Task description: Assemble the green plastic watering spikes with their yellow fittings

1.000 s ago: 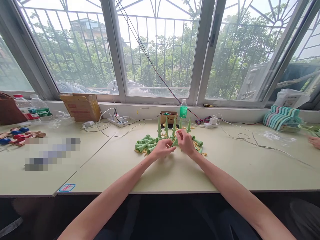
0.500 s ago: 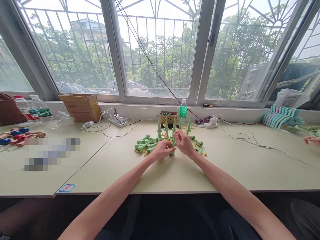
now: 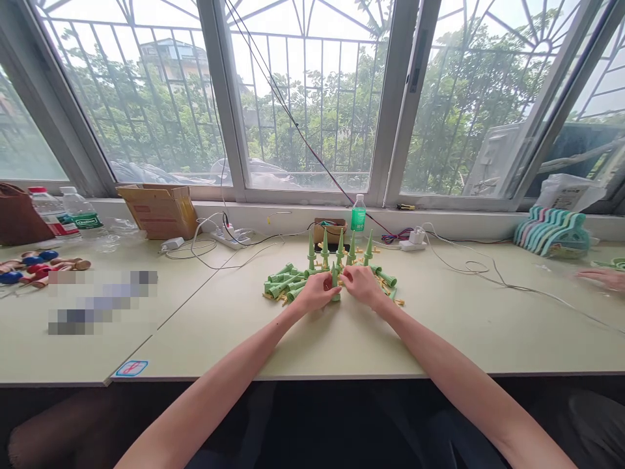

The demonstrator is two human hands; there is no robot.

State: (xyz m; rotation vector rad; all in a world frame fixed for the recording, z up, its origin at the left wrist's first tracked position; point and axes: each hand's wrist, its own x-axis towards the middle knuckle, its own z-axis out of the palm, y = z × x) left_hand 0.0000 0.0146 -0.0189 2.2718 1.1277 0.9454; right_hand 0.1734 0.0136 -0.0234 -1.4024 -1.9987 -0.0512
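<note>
Green cone piece (image 3: 334, 277): upright, betw. both hands, near side of row of standing green cones (image 3: 352, 249). Sits at L fingertips, R fingertips just beside it. L hand (image 3: 318, 292): fingers narrow, holding cone. R hand (image 3: 362, 284): fingers curled, bunched; cannot tell if gripping anything. Both forearms extended fwd., converging over tbl. (image 3: 312, 348). Loose green tubes (image 3: 284, 284) w/ yellow bits (image 3: 400, 302) flank hands.
</note>
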